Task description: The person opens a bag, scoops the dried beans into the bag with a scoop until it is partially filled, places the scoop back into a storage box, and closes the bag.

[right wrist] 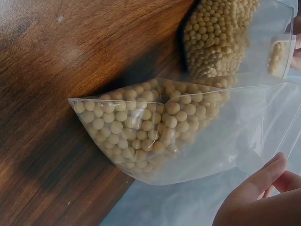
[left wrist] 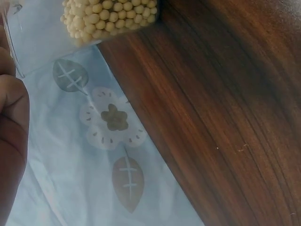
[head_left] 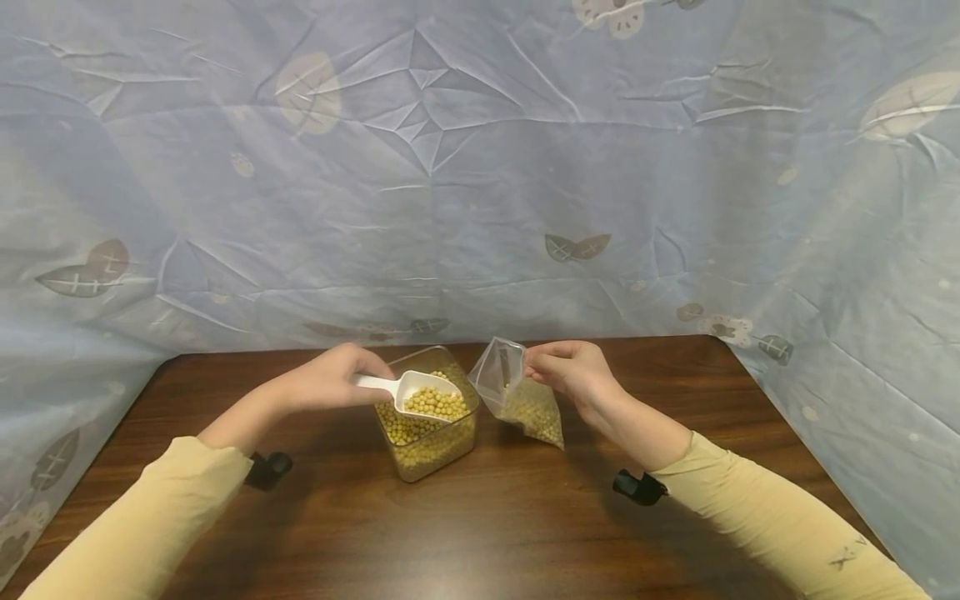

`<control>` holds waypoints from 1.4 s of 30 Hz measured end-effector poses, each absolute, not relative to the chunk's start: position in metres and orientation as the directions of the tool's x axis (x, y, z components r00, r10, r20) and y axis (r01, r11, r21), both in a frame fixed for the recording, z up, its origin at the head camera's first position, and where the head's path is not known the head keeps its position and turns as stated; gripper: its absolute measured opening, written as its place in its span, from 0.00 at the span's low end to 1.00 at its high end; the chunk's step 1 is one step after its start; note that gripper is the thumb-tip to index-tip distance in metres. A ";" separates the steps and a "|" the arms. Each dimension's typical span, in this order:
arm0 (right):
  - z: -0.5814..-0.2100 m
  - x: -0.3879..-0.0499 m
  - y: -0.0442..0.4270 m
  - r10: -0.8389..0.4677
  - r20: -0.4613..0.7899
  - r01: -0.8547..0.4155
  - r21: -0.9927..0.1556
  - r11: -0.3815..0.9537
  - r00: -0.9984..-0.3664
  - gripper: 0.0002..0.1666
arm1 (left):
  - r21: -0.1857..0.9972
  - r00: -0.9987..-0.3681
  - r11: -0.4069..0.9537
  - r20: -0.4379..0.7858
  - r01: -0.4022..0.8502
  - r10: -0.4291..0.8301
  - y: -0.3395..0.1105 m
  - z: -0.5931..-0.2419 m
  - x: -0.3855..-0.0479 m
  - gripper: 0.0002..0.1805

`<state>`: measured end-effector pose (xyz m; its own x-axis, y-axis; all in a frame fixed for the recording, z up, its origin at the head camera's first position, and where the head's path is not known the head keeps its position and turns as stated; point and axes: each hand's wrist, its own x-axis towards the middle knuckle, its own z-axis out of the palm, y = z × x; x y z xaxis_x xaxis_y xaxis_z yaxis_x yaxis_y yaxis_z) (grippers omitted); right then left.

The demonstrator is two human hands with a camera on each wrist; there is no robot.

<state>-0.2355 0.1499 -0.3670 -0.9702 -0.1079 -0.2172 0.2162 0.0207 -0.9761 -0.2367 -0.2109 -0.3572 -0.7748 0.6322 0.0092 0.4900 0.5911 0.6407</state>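
My left hand [head_left: 337, 377] grips the handle of a white scoop [head_left: 408, 385] heaped with yellow beans, held over a clear square container [head_left: 442, 458] of the same beans. The left wrist view shows part of this hand [left wrist: 11, 127] at its left edge. On the right, my right hand [head_left: 573, 372] pinches the upper edge of a clear plastic bag [head_left: 501, 371], whose mouth gapes toward the scoop. Beans fill the lower part of the bag [right wrist: 136, 127] in the right wrist view, where the right hand's thumb and fingers [right wrist: 263, 183] hold its rim.
The brown wooden table [head_left: 435, 550] meets a pale blue patterned cloth [head_left: 480, 208] hanging behind and at both sides. The container stands just left of the bag. Black objects [head_left: 639, 487] show beside both forearms.
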 end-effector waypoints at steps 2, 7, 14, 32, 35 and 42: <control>-0.367 -0.236 0.150 -0.109 -0.217 0.216 -0.976 0.018 -0.970 0.15 | 0.650 -0.779 0.588 0.011 0.481 0.627 -0.213 -0.357 -0.236 0.11; -0.367 -0.236 0.150 -0.112 -0.214 0.215 -0.977 0.003 -0.970 0.15 | 0.679 -0.800 0.583 0.010 0.446 0.601 -0.219 -0.360 -0.232 0.12; -0.369 -0.236 0.150 -0.112 -0.210 0.212 -0.977 -0.012 -0.971 0.14 | 0.762 -0.819 0.526 0.010 0.378 0.574 -0.223 -0.366 -0.229 0.11; -0.372 -0.236 0.146 -0.110 -0.223 0.224 -0.975 0.010 -0.969 0.17 | 0.783 -0.819 0.506 0.007 0.362 0.574 -0.205 -0.348 -0.249 0.12; -0.373 -0.236 0.146 -0.107 -0.225 0.226 -0.974 0.007 -0.968 0.17 | 0.760 -0.821 0.526 0.017 0.382 0.571 -0.195 -0.343 -0.256 0.13; -0.374 -0.236 0.146 -0.102 -0.226 0.226 -0.974 0.005 -0.969 0.16 | 0.675 -0.799 0.584 0.015 0.451 0.601 -0.167 -0.333 -0.264 0.15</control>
<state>-0.2361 0.1456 -0.3738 -0.9688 -0.1024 -0.2256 0.2263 0.0053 -0.9741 -0.2640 -0.1674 -0.3335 -0.7994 0.6005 0.0154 0.4514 0.5837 0.6749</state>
